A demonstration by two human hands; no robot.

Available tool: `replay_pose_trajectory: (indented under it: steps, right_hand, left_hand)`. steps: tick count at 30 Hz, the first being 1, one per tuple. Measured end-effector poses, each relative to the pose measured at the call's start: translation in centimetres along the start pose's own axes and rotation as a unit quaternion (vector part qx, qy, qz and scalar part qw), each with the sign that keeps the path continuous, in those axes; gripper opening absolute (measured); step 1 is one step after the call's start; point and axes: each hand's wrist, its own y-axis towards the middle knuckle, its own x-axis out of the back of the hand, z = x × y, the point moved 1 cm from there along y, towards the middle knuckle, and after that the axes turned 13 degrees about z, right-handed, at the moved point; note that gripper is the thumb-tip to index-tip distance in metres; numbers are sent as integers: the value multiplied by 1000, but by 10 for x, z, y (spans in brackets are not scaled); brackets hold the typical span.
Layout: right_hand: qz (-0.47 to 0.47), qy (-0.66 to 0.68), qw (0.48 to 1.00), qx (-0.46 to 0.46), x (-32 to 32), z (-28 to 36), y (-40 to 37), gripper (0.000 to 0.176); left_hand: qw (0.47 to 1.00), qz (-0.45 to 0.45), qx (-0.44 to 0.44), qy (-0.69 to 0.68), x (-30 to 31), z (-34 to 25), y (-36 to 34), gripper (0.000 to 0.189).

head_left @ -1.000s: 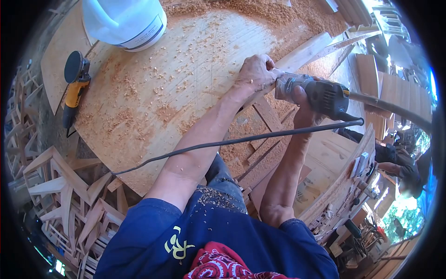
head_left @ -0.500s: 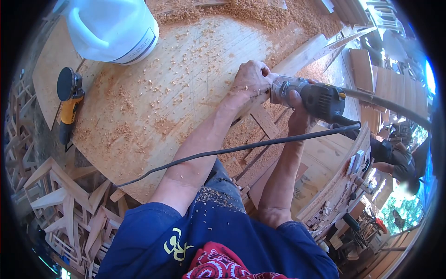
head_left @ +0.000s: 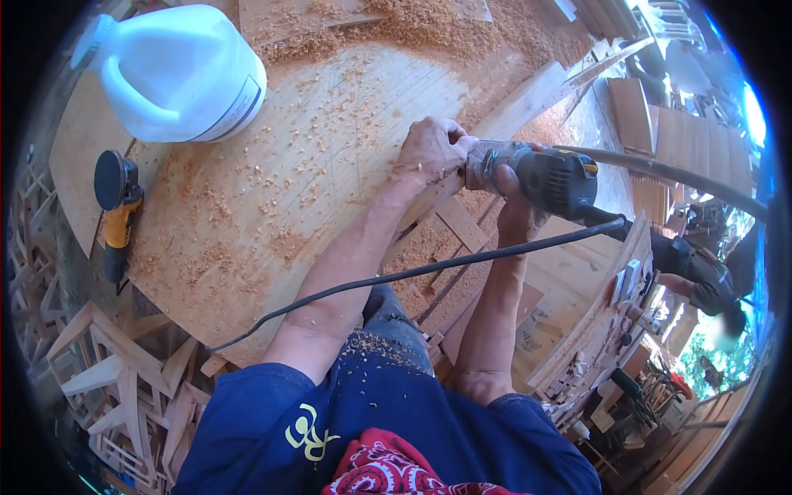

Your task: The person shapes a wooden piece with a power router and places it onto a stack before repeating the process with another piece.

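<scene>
My right hand (head_left: 516,202) is wrapped round the body of a compact router (head_left: 553,177), its thumb pressed on the motor housing. The router lies sideways, base pointing left, at the bench edge. Close to that base is my left hand (head_left: 429,148), its fingers curled and pinched together and seemingly touching the base edge; what they grip is hidden. A black power cord (head_left: 445,266) runs from the router's rear across my left forearm. Beneath my hands stretches a plywood bench top (head_left: 330,124) strewn with wood shavings.
A white plastic jug (head_left: 186,78) lies tilted at the upper left. Below it is a yellow and black sander (head_left: 120,216). Several cut wooden frames (head_left: 124,371) are heaped at lower left. A dark hose (head_left: 676,175) extends right. Another person (head_left: 705,276) is at far right.
The view has shifted slightly, so the jug and sander sit lower and further left. Both hands and the router appear a little further left, with the same grip.
</scene>
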Motion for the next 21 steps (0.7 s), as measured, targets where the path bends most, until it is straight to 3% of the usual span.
replay_pose_trajectory:
  steps: [3,14,17,21]
  right_hand:
    - [4,22,999,-36,-4,9,0,64]
    - [-33,-44,998,16,3,2,14,59]
    - [-6,-66,998,23,10,1,23,59]
    - [-21,-27,999,34,11,-2,33,59]
  left_hand:
    - [1000,-6,-8,-9,-2,1,3,23]
    - [999,1,-39,-13,-7,1,25,25]
    - [999,0,-52,-11,-9,0,34,25]
    - [998,9,-54,-20,-10,-6,43,25]
